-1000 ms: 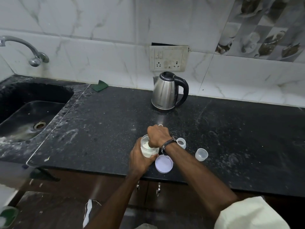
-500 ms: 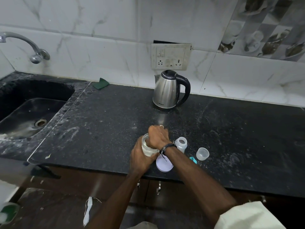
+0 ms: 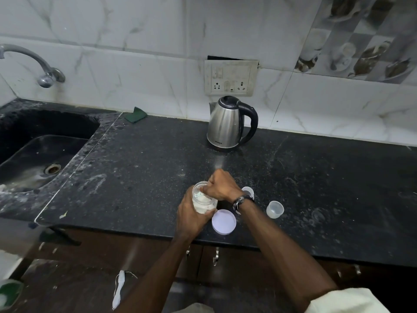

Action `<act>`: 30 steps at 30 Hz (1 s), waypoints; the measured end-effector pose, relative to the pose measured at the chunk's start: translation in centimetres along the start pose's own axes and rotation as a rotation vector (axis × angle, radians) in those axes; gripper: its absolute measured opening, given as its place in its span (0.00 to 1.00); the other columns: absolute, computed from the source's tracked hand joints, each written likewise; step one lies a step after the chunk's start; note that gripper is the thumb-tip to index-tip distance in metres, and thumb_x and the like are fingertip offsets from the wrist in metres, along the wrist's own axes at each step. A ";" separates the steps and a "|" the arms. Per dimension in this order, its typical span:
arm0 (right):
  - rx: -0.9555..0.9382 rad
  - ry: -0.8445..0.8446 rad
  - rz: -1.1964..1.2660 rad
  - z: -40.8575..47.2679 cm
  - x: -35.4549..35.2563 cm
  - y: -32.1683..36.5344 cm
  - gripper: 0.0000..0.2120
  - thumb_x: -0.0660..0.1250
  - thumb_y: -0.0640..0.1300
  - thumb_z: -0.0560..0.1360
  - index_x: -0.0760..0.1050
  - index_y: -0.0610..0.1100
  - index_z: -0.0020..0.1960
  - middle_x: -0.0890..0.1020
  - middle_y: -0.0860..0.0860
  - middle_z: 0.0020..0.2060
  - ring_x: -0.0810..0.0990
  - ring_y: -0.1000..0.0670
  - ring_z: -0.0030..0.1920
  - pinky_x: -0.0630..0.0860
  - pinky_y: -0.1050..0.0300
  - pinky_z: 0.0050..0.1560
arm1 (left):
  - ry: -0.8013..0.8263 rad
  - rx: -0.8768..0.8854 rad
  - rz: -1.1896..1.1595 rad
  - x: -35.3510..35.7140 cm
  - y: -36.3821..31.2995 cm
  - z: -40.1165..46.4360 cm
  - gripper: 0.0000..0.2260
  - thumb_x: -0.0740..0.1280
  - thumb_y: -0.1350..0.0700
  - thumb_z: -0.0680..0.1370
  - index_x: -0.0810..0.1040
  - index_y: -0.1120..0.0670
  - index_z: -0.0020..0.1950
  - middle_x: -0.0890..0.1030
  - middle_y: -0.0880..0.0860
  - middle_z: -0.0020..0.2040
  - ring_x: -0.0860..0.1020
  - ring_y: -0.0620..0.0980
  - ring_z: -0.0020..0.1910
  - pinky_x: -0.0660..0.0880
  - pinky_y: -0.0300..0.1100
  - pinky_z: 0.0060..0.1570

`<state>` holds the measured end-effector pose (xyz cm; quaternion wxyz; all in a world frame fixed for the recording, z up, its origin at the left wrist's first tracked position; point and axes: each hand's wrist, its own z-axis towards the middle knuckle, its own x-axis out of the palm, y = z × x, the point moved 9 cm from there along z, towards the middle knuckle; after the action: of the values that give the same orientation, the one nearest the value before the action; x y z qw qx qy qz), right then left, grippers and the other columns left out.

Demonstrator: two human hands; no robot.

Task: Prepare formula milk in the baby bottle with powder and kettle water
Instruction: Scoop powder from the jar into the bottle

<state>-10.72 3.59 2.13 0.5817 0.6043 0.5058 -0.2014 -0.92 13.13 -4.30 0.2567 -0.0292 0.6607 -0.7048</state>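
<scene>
Both hands are low centre on the black counter (image 3: 140, 168). My left hand (image 3: 191, 216) wraps the powder jar (image 3: 203, 201) from the 7 o'clock side, fingers curled round its clear wall, thumb side toward me. The jar stands upright, open-mouthed, with white powder inside. My right hand (image 3: 222, 185) sits over the jar's mouth from 2 o'clock, fingers curled tight and dipping inside the rim; they look pinched on something down in the powder, but I cannot tell what, since my knuckles hide it. A watch (image 3: 242, 201) is on that wrist.

The jar's round white lid (image 3: 223, 221) lies flat at 4 o'clock from the jar, just beside it and near the counter's front edge. The baby bottle (image 3: 247, 191) stands at 3 o'clock from the jar, mostly hidden behind my right wrist; only its open white top shows. A small clear cap (image 3: 274, 209) rests further out at 3 o'clock, apart from the bottle.

The steel kettle (image 3: 228, 124), black lid and handle, stands at 12 o'clock from my hands, well apart, by the wall below the socket plate (image 3: 230, 77). The sink (image 3: 42, 152) lies at 9 o'clock with the tap (image 3: 42, 71) above it. A green scrub pad (image 3: 135, 114) is at 11 o'clock by the wall.
</scene>
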 end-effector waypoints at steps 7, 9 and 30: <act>-0.045 0.000 0.174 -1.0 -1.5 -2.0 0.27 0.74 0.45 0.73 0.65 0.45 0.20 0.67 0.55 0.20 0.64 0.56 0.24 0.72 0.54 0.37 | 0.019 0.004 0.049 0.0 -0.4 -0.1 0.37 0.83 0.50 0.62 0.73 0.51 0.68 0.81 0.46 0.59 0.79 0.42 0.57 0.71 0.24 0.50; -0.045 -0.010 0.221 -1.3 -1.7 -2.9 0.27 0.74 0.45 0.73 0.68 0.46 0.18 0.68 0.57 0.18 0.64 0.57 0.22 0.77 0.51 0.43 | 0.014 0.014 0.057 0.0 -0.5 0.0 0.37 0.84 0.52 0.62 0.73 0.51 0.67 0.81 0.46 0.59 0.79 0.42 0.57 0.71 0.23 0.49; 0.034 -0.165 0.645 -5.8 -9.3 -12.1 0.15 0.73 0.38 0.74 0.79 0.31 0.32 0.83 0.32 0.46 0.79 0.49 0.44 0.76 0.63 0.46 | -0.142 0.194 0.176 0.6 -5.1 -2.6 0.56 0.82 0.45 0.64 0.49 0.54 0.81 0.48 0.46 0.80 0.44 0.45 0.80 0.48 0.39 0.76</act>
<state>-26.76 3.05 5.23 0.6444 0.7244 0.2365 -0.0635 -4.06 15.26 -0.01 0.3655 0.0041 0.5694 -0.7363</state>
